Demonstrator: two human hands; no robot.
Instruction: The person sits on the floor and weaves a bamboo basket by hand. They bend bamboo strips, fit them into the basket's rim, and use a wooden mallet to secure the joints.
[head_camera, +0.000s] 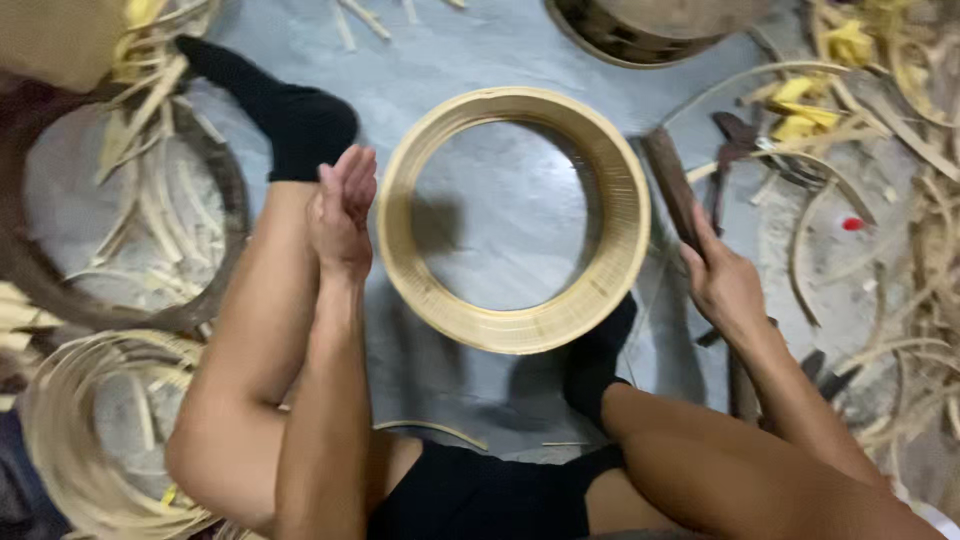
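Bamboo ring (612, 190): lying flat on the grey floor (480, 60) between the two feet, open side up, floor showing through the middle.

Gripping a dark wooden bar (668, 180) with the right hand (722, 285), fingers wrapped round it. Pointing the bar up and away, just right of the ring, not touching it.

Holding nothing in the left hand (343, 212): fingers straight and together, palm resting against the raised left leg, just left of the ring's rim and apart from it.

Pressing the right black sock (598, 350) against the ring's near rim, probably pinning it. Keeping the left black sock (290, 110) beyond the left hand, clear of the ring.

Reading this as tool handling between passes: ring parked, bar in hand, nothing being worked on the rim right now.

Next move calling for the free hand on the rim to steady it, and for bringing the bar across to the ring's wall without knocking it out of round.

Further out: big dark hoop (225, 190) at left with loose strips inside, coil of thin strips (60, 440) lower left, another round frame (620, 45) at the top edge, bamboo offcuts (900, 110) lying at right.
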